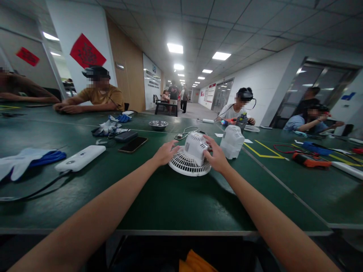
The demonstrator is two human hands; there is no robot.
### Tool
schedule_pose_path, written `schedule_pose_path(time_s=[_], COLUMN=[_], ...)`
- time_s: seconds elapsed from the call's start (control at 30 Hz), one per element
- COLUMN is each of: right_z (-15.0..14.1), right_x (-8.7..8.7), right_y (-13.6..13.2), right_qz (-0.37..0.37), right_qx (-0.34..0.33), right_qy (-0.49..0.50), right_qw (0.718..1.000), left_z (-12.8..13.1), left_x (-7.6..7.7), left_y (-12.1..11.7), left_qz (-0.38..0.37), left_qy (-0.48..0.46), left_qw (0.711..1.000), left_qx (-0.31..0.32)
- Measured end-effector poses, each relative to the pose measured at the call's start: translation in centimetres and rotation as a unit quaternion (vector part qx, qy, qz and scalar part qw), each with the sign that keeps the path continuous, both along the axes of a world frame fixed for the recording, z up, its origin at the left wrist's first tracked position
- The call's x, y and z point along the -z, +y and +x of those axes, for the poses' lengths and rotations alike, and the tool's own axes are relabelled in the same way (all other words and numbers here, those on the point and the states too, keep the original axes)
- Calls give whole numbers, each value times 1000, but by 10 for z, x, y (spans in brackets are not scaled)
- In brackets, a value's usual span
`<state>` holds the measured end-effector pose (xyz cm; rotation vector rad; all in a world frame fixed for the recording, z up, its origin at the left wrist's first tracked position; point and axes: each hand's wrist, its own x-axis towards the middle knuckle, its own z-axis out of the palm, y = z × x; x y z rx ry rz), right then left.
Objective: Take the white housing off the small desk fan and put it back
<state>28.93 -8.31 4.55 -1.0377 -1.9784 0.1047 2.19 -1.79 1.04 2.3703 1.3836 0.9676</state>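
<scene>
A white fan head (195,145) lies grille-down on the green table, its vented motor housing facing up. The round slatted grille (188,167) spreads out beneath the housing. At its left rim is my left hand (166,152), fingers stretched out; whether the fingertips press on the rim I cannot tell. My right hand (217,155) curves around the right side of the housing, fingers and thumb against it. Just beyond that hand stands a separate white plastic housing (231,142) with vents at its top. A white cable (188,132) lies behind the fan.
To the left lie a white power bank (82,158), gloves (27,160), a phone (133,144) and a dark box (126,135). A metal bowl (158,125) sits farther back. An orange multimeter (310,160) is at right. Several people sit around the table (176,206).
</scene>
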Motion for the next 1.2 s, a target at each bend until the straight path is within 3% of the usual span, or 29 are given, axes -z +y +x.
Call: schedule_pose_path(time_s=[0.23,0.5,1.2], right_z=[12,11,9], right_x=[4,3,3], right_y=[12,4,1], right_qz=[-35,-99,-111], right_qx=[62,36,35], right_qy=[18,-23,-39], right_qw=[997,994,992], left_z=[-8,-7,-8], left_x=[9,6,3], left_y=[12,9,7], left_qz=[-110,-137,-154], left_qy=[-6,-19,-19], left_qw=[994,990,988], left_qx=[13,22,27])
